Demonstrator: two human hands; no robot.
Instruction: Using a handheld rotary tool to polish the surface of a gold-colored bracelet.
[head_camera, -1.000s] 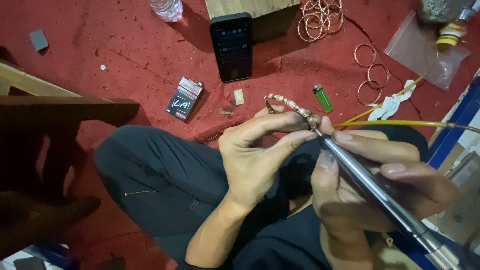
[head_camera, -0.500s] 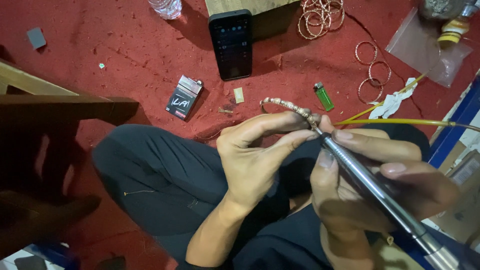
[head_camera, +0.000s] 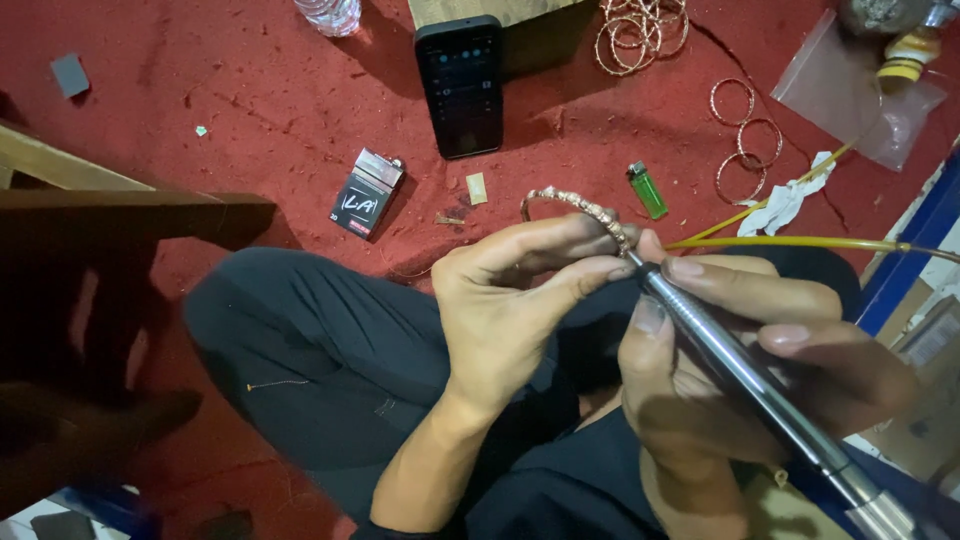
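Note:
My left hand (head_camera: 510, 300) pinches a thin beaded metal bangle (head_camera: 580, 208) between thumb and fingers, its arc standing above my knuckles. My right hand (head_camera: 740, 350) grips a long silvery pen-shaped rotary tool (head_camera: 740, 375). The tool's tip touches the bangle close to my left fingertips. Both hands hover over my lap, which is covered by dark trousers (head_camera: 330, 350).
On the red carpet lie a black phone (head_camera: 460, 85), a small dark box (head_camera: 366, 192), a green lighter (head_camera: 648, 189), several loose bangles (head_camera: 745, 140), a clear plastic bag (head_camera: 860, 85) and a yellow tube (head_camera: 800, 242). A dark wooden piece (head_camera: 120, 215) juts in from the left.
The hands and the tool hold almost the same pose. The bangle has shifted very slightly in my left fingers.

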